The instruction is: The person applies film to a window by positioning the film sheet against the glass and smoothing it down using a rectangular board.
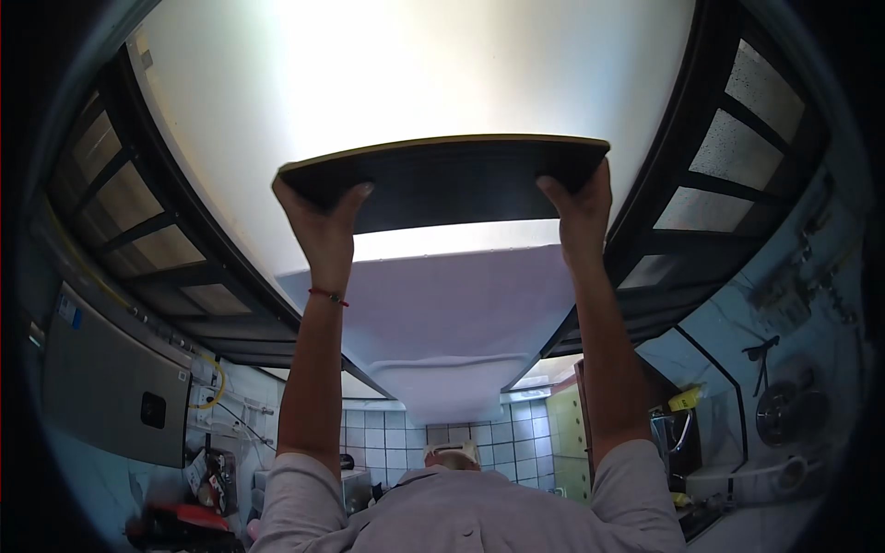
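Both arms are stretched out in front of me, holding a dark, curved panel point(452, 184) with a yellowish top edge. My left hand point(324, 217) grips its left end, thumb on the near face and the other fingers hidden behind it. At the right end my right hand point(581, 207) holds the panel the same way. A red string bracelet point(328, 297) circles the left wrist. Behind the panel is a large, bright white surface point(415, 74), with a pale lilac-white surface point(452, 295) below it.
Dark-framed windows point(138, 194) stand at the left and more windows point(737, 157) at the right. A grey metal box point(115, 378) hangs at lower left. Pans point(784, 415) hang on the right wall. A green cabinet point(567, 438) stands near the tiled floor point(387, 442).
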The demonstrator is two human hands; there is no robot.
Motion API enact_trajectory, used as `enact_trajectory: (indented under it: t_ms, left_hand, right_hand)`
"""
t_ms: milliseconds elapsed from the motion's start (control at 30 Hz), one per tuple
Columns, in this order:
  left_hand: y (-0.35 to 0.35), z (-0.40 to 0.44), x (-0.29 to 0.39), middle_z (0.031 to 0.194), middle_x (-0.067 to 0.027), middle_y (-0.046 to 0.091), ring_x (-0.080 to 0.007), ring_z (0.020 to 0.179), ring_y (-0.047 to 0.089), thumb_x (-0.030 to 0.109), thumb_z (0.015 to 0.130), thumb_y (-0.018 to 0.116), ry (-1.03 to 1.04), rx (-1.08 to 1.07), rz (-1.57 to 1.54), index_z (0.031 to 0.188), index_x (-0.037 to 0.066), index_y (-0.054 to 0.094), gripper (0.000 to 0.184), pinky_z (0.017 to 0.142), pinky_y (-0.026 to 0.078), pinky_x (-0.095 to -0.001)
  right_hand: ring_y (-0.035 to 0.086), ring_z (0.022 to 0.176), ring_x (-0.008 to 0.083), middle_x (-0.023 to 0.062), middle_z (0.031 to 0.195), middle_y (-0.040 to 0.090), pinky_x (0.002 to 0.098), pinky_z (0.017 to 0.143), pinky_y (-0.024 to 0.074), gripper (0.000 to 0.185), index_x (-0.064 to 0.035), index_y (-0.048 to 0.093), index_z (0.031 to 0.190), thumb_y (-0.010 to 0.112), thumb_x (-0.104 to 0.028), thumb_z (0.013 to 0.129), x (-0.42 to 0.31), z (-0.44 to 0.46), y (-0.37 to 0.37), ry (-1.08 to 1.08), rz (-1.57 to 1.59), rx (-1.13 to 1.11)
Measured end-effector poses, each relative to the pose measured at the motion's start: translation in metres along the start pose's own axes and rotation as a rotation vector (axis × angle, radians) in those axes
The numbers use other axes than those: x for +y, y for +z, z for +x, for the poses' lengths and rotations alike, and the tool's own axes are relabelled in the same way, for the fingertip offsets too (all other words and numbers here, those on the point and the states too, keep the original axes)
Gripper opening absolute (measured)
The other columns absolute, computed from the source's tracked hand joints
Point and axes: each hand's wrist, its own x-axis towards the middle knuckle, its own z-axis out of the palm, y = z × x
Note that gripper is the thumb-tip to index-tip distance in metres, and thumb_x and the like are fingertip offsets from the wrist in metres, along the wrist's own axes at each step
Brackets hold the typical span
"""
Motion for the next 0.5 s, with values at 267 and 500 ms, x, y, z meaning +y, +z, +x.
enact_trajectory:
  t_ms: [267, 500]
  left_hand:
    - [-0.006, 0.037, 0.038, 0.118, -0.0113, 0.048, -0.021, 0.109, 0.052, -0.003, 0.071, 0.082, 0.207, 0.031, 0.094, 0.126, 0.006, 0.038, 0.072, 0.094, 0.05, -0.0301]
    - [-0.011, 0.036, 0.024, 0.119, -0.0121, 0.048, -0.0208, 0.11, 0.052, -0.002, 0.071, 0.083, 0.153, 0.008, 0.14, 0.127, 0.003, 0.038, 0.071, 0.096, 0.048, -0.0314]
  right_hand:
    - [0.06, 0.098, 0.0153, 0.0069, 0.107, 0.062, 0.029, 0.087, 0.051, 0.048, -0.0018, 0.052, 0.117, 0.076, 0.01, 0.076, -0.037, 0.03, 0.018, -0.155, -0.029, -0.048]
    - [0.059, 0.101, 0.0163, 0.0073, 0.109, 0.061, 0.0283, 0.09, 0.0493, 0.048, -0.0012, 0.051, 0.117, 0.077, 0.008, 0.078, -0.011, 0.014, 0.021, -0.112, -0.028, -0.01]
